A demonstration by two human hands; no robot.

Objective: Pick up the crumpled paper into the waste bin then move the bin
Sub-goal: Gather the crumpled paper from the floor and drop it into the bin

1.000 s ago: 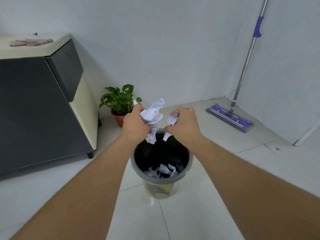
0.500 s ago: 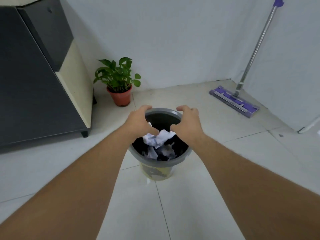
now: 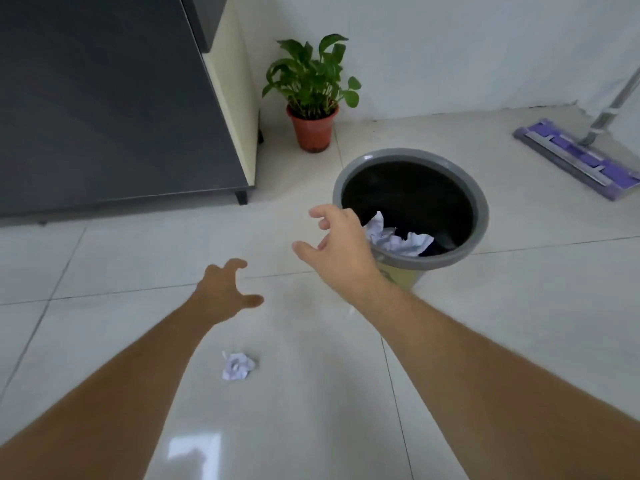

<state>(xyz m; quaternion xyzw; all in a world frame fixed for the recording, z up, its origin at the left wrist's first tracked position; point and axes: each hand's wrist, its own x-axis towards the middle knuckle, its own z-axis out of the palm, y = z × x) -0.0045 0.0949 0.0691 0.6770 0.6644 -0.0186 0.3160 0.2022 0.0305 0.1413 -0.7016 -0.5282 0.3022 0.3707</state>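
Note:
A round waste bin (image 3: 479, 216) with a grey rim and dark inside stands on the tiled floor at centre right. White crumpled paper (image 3: 398, 239) lies inside it near the front wall. One small crumpled paper ball (image 3: 237, 366) lies on the floor, between my forearms and below my left hand. My left hand (image 3: 225, 294) hovers over the floor left of the bin, fingers spread, holding nothing. My right hand (image 3: 337, 245) is just left of the bin's rim, fingers apart and empty, covering part of the rim.
A dark cabinet (image 3: 104, 98) with a cream side panel fills the upper left. A potted green plant (image 3: 311, 98) stands by the wall behind the bin. A purple flat mop (image 3: 575, 157) rests on the floor at the far right.
Both hands let the paper drop into the bin, then pulled away to the left and opened. The view swung left and down, bringing a paper ball on the floor into sight.

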